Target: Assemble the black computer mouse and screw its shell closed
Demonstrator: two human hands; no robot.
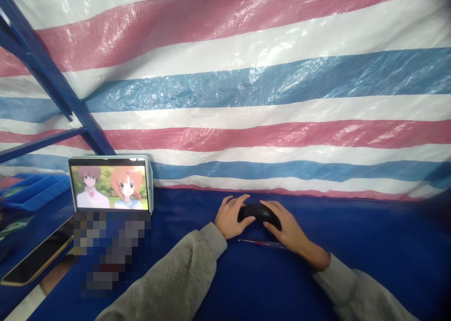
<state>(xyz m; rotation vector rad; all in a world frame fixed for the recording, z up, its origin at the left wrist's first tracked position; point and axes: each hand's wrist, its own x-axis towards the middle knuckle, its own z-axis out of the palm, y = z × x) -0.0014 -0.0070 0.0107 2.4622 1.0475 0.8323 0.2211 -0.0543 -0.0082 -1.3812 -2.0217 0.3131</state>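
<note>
A black, rounded object like a computer mouse [260, 213] rests on the blue table surface [246, 283]. My left hand [232, 217] grips its left end, thumb in front and fingers behind. Around its right end is my right hand [287, 224], with the thumb on the near side. Just in front of the object lies a thin screwdriver-like tool [260, 242] with a metal tip and a red part; its right end passes close to my right hand. The underside of the black object is hidden.
A tablet [111, 187] showing a cartoon stands at the left. Nearby are a phone [40, 253], another person's arm [58, 274] and a blue tray [38, 191]. Blue metal bars [63, 90] rise at the left before a striped plastic sheet [264, 86].
</note>
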